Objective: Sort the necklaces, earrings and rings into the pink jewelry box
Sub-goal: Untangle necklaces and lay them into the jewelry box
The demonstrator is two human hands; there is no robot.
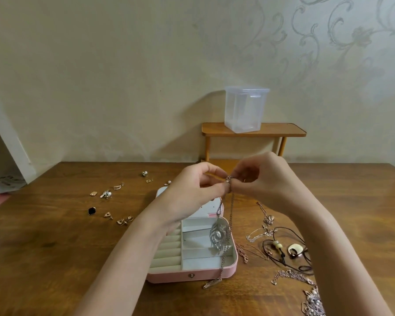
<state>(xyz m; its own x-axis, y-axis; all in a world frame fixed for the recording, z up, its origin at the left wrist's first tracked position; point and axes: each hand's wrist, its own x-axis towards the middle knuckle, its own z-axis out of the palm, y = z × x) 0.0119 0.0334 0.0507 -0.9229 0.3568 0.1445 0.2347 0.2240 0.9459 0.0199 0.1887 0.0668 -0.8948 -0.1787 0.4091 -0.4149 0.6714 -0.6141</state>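
Both hands pinch one necklace (229,182) at its top, left hand (195,190) and right hand (263,181) touching above the open pink jewelry box (192,275), its feathery pendant (219,238) dangling over the right-hand compartments; judging by this, lower pendant first, then coil the chain after it so nothing trails over the rim

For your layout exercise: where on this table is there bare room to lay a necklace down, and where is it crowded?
Bare wood lies at the near left, between the earrings and the table edge, left of the pink jewelry box. The far right, behind the necklaces, is also bare. It is crowded right of the box, and both hands hold a necklace over it.
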